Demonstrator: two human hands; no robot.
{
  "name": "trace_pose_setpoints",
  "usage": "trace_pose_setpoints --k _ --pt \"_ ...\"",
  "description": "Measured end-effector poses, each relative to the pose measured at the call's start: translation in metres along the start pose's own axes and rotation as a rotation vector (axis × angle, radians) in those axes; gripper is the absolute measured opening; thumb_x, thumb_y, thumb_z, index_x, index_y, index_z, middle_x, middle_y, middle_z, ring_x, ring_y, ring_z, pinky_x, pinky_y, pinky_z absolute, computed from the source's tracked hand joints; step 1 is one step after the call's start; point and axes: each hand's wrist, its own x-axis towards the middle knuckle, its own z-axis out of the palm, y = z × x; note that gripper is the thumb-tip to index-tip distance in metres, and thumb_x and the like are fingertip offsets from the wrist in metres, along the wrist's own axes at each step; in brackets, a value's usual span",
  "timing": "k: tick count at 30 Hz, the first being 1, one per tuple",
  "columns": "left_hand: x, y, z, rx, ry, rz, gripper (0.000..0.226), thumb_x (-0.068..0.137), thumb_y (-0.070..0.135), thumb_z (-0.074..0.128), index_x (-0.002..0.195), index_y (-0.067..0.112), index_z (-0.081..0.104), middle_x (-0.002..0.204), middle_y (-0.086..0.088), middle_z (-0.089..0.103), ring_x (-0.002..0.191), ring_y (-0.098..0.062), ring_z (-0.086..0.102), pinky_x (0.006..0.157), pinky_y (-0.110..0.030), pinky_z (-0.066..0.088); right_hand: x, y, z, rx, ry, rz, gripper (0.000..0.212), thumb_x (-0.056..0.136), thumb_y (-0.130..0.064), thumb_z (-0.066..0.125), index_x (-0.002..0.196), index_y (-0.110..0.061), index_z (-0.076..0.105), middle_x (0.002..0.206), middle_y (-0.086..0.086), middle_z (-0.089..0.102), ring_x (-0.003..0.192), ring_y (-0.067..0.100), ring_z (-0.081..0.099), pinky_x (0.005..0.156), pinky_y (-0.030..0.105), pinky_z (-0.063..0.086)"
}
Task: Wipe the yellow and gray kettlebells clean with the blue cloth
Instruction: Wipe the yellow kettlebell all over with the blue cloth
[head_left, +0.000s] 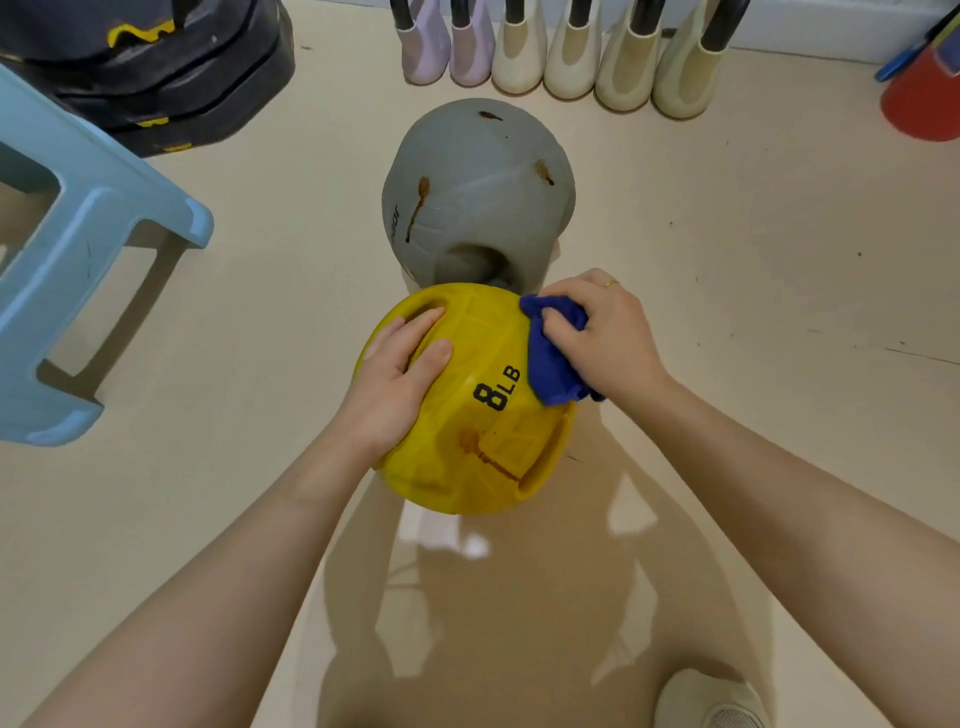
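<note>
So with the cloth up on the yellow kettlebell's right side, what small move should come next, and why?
Probably sweep the blue cloth down toward the brown streak low on the yellow kettlebell. The right hand grips the cloth well above that stain, while the left hand steadies the bell.

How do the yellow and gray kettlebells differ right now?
The yellow kettlebell is handled: the left hand rests on it and the right hand presses the blue cloth to it. The gray kettlebell sits untouched just behind. Yellow shows a black "8 LB" mark; gray shows only small, unreadable lettering. Gray looks larger. Both carry brown, rust-like streaks.
</note>
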Motion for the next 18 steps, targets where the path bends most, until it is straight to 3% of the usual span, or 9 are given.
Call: trace_pose_setpoints --k 4,6,11,13,15,18 --pt "-0.003 -0.009 -0.004 -0.012 0.021 -0.013 0.046 0.096 0.041 0.042 0.14 0.033 0.036 0.151 0.006 0.031 0.14 -0.012 0.023 0.11 -0.026 0.018 -0.03 -0.036 0.003 -0.03 -0.167 -0.318 0.025 0.076 -0.032 0.059 0.094 -0.018 0.069 0.099 0.002 0.059 0.083 0.021 0.058 0.07 0.031 0.045" --pt "-0.009 -0.014 -0.008 -0.064 0.025 -0.042 0.053 0.087 0.054 0.047 0.137 0.039 0.038 0.151 0.006 0.031 0.14 -0.012 0.025 0.114 -0.035 0.021 -0.022 -0.032 0.002 -0.032 -0.199 -0.374 0.026 0.077 -0.03 0.057 0.096 -0.017 0.068 0.099 0.004 0.059 0.083 0.023 0.059 0.07 0.03 0.045" --pt "-0.018 -0.023 -0.014 -0.15 0.06 -0.082 0.069 0.071 0.068 0.042 0.135 0.042 0.04 0.149 0.007 0.035 0.138 -0.012 0.03 0.114 -0.043 0.024 0.008 0.02 0.012 -0.116 -0.084 0.021 0.021 0.09 -0.018 0.052 0.106 -0.018 0.065 0.101 0.008 0.056 0.096 0.025 0.053 0.077 0.027 0.036" --pt "-0.019 -0.027 -0.016 -0.193 0.061 -0.093 0.063 0.079 0.062 0.043 0.137 0.039 0.04 0.147 0.008 0.038 0.135 -0.014 0.034 0.112 -0.043 0.028 -0.004 0.013 0.017 -0.012 -0.044 0.032 0.019 0.089 -0.017 0.052 0.103 -0.017 0.065 0.1 0.005 0.057 0.096 0.02 0.053 0.082 0.029 0.04" --pt "-0.018 -0.029 -0.019 -0.264 0.063 -0.155 0.05 0.089 0.049 0.045 0.137 0.036 0.041 0.141 0.006 0.044 0.128 -0.017 0.044 0.106 -0.039 0.036 -0.022 -0.01 0.02 0.097 -0.038 -0.135 0.022 0.084 -0.021 0.052 0.099 -0.015 0.068 0.098 0.005 0.058 0.091 0.019 0.055 0.081 0.028 0.043" --pt "-0.011 -0.028 -0.026 -0.339 0.022 -0.27 0.065 0.077 0.065 0.05 0.132 0.031 0.05 0.129 0.001 0.059 0.112 -0.02 0.059 0.098 -0.043 0.046 -0.035 -0.034 0.025 0.114 -0.151 -0.406 0.028 0.079 -0.027 0.052 0.095 -0.013 0.07 0.093 0.003 0.058 0.08 0.021 0.058 0.068 0.031 0.047"
